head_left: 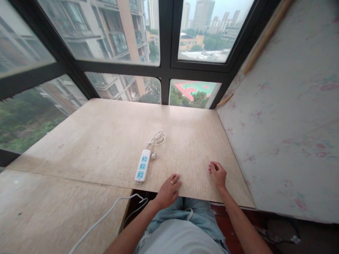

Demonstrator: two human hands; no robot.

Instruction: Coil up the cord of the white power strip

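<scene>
A white power strip (pixel 143 165) with blue sockets lies on the beige stone window ledge (pixel 106 134), its coiled white cord and plug (pixel 155 141) bundled just behind it. My left hand (pixel 169 190) rests flat on the ledge's front edge, fingers stretched out, a ring on one finger, a short way right of the strip. My right hand (pixel 218 173) lies on the ledge further right, fingers curled loosely inward with nothing visible in them. Neither hand touches the strip.
A white cable (pixel 106 215) runs from below the ledge edge toward the lower left. Large black-framed windows (pixel 165 70) close off the back and left. A pale floral-patterned panel (pixel 286 134) walls the right side. A lower slab (pixel 53 211) extends front left.
</scene>
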